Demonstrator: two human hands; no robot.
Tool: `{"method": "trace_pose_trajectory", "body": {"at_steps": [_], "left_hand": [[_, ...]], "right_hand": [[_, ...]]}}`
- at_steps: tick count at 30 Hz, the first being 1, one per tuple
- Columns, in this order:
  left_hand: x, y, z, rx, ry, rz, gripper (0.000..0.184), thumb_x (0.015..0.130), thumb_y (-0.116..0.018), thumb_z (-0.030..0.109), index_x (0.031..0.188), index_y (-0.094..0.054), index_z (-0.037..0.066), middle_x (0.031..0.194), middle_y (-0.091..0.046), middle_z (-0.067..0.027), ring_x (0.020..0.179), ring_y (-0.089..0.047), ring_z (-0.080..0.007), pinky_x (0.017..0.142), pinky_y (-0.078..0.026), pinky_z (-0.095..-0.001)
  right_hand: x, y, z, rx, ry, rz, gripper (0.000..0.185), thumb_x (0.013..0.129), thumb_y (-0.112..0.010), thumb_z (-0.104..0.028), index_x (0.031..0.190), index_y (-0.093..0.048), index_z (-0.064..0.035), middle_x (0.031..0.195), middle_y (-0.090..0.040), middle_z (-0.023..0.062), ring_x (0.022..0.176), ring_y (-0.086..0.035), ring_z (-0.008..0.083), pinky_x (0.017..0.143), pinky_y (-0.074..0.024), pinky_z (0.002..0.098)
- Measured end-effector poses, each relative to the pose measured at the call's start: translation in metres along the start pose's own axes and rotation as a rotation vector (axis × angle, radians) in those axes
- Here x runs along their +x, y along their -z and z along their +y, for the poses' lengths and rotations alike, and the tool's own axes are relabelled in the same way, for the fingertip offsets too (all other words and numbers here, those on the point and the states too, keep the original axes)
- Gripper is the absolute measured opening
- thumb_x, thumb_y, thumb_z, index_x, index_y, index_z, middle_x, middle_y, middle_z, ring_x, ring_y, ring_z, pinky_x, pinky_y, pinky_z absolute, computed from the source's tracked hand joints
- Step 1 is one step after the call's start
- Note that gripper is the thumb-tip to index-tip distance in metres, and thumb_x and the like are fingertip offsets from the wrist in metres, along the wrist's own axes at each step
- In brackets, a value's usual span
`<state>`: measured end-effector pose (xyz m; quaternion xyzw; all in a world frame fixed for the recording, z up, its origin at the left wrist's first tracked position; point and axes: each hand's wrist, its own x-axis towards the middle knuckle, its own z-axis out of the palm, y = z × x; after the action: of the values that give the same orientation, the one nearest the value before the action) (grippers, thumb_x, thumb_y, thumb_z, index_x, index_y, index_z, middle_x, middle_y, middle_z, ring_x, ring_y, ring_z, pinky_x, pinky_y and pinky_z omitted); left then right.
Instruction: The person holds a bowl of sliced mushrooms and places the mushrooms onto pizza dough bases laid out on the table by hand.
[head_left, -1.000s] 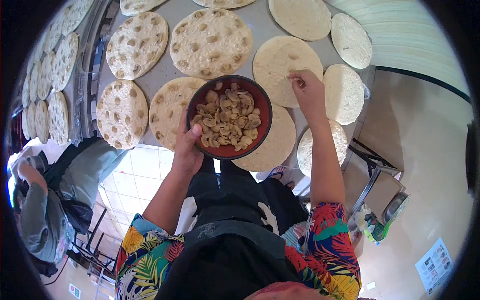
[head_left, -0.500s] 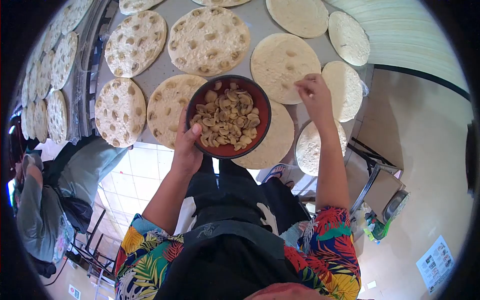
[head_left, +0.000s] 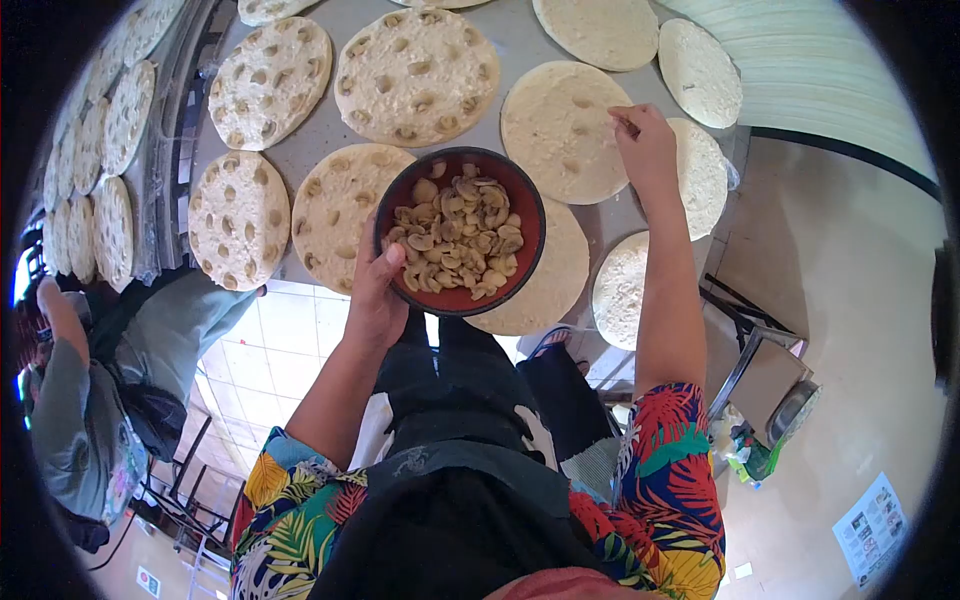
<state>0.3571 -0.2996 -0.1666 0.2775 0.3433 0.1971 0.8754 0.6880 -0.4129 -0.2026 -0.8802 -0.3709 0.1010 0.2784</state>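
My left hand (head_left: pixel 378 285) grips the rim of a round bowl (head_left: pixel 398 277), dark outside and reddish inside, with the thumb over the edge. Sliced mushrooms (head_left: pixel 465 235) fill much of it. Above the right edge of a pale round pizza base (head_left: pixel 545 130), my right hand (head_left: pixel 645 145) has its fingertips pinched together; what they hold is too small to make out. A few mushroom slices (head_left: pixel 570 165) lie on that base. Under the bowl, another base (head_left: pixel 560 270) is partly hidden. To the left, a topped base (head_left: pixel 335 215) carries spaced mushroom slices.
Several more bases with mushrooms (head_left: pixel 418 80) and plain ones (head_left: pixel 700 75) cover the grey table (head_left: pixel 300 135). Another person (head_left: pixel 85 400) is at the left, beside a second table of bases (head_left: pixel 115 230). A small stand (head_left: pixel 760 385) is at the right.
My right hand has moved up and slightly right, from the lower right part of the base to its upper right edge. The bowl in my left hand has hardly moved.
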Motion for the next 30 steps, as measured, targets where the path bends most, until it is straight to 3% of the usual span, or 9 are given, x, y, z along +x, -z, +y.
{"method": "trace_pose_trajectory", "body": {"at_steps": [7,10,13,17,22,24,30], "left_hand": [[0.002,-0.001,-0.003,-0.038,-0.001,-0.004,0.08,0.08,-0.069,0.035,0.14,-0.028,0.003,0.136,-0.041,-0.0151,0.126,-0.043,-0.0263,0.106,-0.036,-0.0393],[0.004,0.0,-0.005,-0.022,0.005,-0.005,0.079,0.08,-0.069,0.035,0.141,-0.028,0.003,0.136,-0.041,-0.0148,0.126,-0.043,-0.0259,0.105,-0.037,-0.0386],[0.007,0.006,-0.009,-0.028,0.003,-0.009,0.078,0.081,-0.068,0.034,0.141,-0.028,0.004,0.136,-0.041,-0.0143,0.125,-0.043,-0.0254,0.105,-0.037,-0.0379],[0.007,-0.008,-0.002,-0.02,-0.006,0.0,0.076,0.082,-0.068,0.035,0.14,-0.029,0.004,0.136,-0.041,-0.0128,0.125,-0.043,-0.0244,0.104,-0.038,-0.038],[0.011,-0.011,-0.005,-0.026,0.008,-0.062,0.078,0.082,-0.068,0.041,0.139,-0.029,0.006,0.136,-0.04,-0.0125,0.126,-0.042,-0.0239,0.105,-0.037,-0.0384],[0.011,-0.018,-0.006,-0.017,0.004,-0.057,0.078,0.082,-0.068,0.041,0.139,-0.029,0.006,0.135,-0.041,-0.0124,0.126,-0.042,-0.0237,0.105,-0.037,-0.0383],[0.011,-0.032,-0.008,-0.021,0.008,-0.079,0.077,0.081,-0.07,0.04,0.138,-0.03,0.006,0.134,-0.042,-0.0112,0.124,-0.043,-0.0225,0.105,-0.036,-0.0374]], "right_hand": [[-0.01,-0.008,0.001,-0.216,0.015,0.024,0.015,0.08,-0.054,-0.004,0.09,-0.065,-0.0022,0.092,-0.059,0.0162,0.085,-0.058,0.0331,0.077,-0.0477,0.0419],[-0.012,-0.016,0.004,-0.329,0.192,0.09,0.008,0.078,-0.055,-0.004,0.083,-0.062,-0.0018,0.093,-0.058,0.0162,0.086,-0.057,0.0326,0.077,-0.0478,0.043],[-0.023,-0.016,-0.007,-0.426,0.171,-0.025,0.011,0.079,-0.057,-0.005,0.087,-0.064,-0.0034,0.093,-0.059,0.0146,0.089,-0.058,0.031,0.078,-0.0486,0.0422],[-0.041,0.006,-0.044,-0.315,0.221,0.058,0.014,0.08,-0.058,-0.005,0.092,-0.066,-0.0043,0.094,-0.06,0.0128,0.089,-0.059,0.0295,0.078,-0.0486,0.0391],[-0.068,0.034,-0.123,0.137,0.251,0.149,0.015,0.077,-0.063,-0.002,0.091,-0.065,-0.0046,0.092,-0.062,0.0108,0.086,-0.06,0.0274,0.075,-0.0487,0.0374],[-0.075,0.029,-0.142,0.198,0.432,0.041,0.018,0.075,-0.065,-0.001,0.092,-0.065,-0.005,0.092,-0.062,0.0102,0.085,-0.06,0.0271,0.073,-0.0493,0.0389],[-0.084,-0.002,-0.153,0.062,0.577,-0.186,0.026,0.07,-0.063,-0.007,0.096,-0.063,-0.0051,0.09,-0.059,0.0079,0.088,-0.056,0.0253,0.081,-0.0477,0.0352]]}}
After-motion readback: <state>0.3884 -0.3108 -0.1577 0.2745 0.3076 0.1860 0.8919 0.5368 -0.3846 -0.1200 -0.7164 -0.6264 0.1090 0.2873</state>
